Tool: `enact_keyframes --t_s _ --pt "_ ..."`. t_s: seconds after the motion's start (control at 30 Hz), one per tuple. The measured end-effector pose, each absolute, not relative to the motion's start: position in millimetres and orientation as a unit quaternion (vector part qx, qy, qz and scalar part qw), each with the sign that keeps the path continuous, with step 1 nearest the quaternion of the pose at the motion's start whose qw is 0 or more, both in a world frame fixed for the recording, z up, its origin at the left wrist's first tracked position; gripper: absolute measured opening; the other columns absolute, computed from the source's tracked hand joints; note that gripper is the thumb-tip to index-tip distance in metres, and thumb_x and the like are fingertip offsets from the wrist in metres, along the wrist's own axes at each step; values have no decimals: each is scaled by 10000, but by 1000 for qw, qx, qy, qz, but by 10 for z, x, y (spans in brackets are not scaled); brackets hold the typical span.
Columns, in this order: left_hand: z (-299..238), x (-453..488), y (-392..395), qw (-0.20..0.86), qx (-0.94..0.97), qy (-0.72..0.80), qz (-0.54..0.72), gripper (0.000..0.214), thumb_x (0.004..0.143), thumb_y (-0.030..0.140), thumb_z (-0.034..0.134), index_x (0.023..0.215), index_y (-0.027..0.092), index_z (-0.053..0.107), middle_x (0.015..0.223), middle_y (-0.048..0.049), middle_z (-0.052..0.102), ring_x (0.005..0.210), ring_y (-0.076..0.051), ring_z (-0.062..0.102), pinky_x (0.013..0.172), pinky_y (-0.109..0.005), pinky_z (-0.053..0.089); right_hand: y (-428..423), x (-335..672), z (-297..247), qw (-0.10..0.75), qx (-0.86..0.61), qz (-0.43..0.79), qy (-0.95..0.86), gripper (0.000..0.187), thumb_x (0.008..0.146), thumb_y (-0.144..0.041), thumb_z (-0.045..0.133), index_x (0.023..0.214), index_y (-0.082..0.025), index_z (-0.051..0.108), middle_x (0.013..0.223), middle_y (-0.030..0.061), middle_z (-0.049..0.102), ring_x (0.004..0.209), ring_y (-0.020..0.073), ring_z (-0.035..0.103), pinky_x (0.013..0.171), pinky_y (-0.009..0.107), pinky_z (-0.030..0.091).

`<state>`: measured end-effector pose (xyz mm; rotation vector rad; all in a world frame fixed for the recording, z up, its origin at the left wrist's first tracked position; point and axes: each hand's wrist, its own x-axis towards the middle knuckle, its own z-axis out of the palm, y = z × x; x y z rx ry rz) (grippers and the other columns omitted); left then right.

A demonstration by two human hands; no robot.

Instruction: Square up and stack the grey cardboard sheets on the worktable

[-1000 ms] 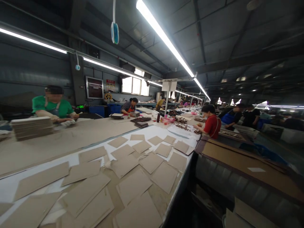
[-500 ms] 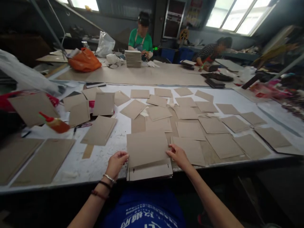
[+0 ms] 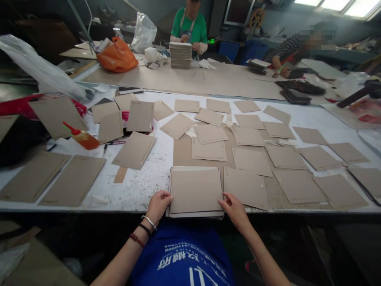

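Note:
My left hand [image 3: 159,206] and my right hand [image 3: 235,210] hold the left and right edges of a squared stack of brown cardboard sheets [image 3: 195,190] at the table's near edge. Its sheets lie nearly flush. Many loose cardboard sheets [image 3: 248,161] lie spread across the white-topped table [image 3: 143,186], and one touches the stack's right side near my right hand. Part of the stack's lower edge is hidden behind my left hand.
A red-capped glue bottle [image 3: 81,139] and scissors [image 3: 114,142] lie at left. An orange bag [image 3: 117,55] sits beyond. Across the table, a co-worker in green [image 3: 189,28] stands behind a tall stack of sheets [image 3: 180,55]; another co-worker [image 3: 285,55] works at right.
The view has swung from the long workshop down to the table edge and my hands. Between the later frames, the sheets in my hands went from offset to squared.

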<state>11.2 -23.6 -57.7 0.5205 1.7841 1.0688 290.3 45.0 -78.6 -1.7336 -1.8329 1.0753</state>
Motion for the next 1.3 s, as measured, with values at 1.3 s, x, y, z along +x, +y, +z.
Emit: enact_keyframes --t_s 1.3 --pt "-715 29 -291 471 272 756 365 300 488 433 636 617 167 584 520 3 579 504 -144 504 474 -247 377 226 2825 -774 180 -632 330 -678 186 751 -233 555 927 -173 560 681 -2 535 665 182 532 661 296 420"
